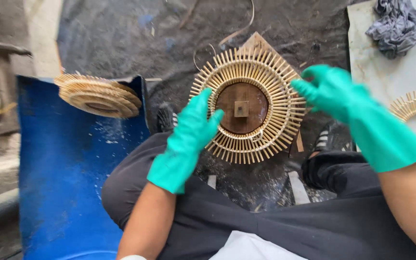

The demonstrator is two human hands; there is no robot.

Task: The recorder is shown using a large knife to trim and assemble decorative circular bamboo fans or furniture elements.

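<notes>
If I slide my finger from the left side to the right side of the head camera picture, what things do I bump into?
Blue plastic barrel → stack of round bamboo-stick rings → left hand in a green rubber glove → round sunburst bamboo frame with a dark wooden centre → right hand in a green rubber glove → crumpled grey cloth.

Left hand (188,132), in a green glove, reaches toward one o'clock with fingers spread and loosely extended. Right hand (331,89), likewise gloved, points toward ten o'clock, fingers (303,88) curled together; both forearms bare.
</notes>
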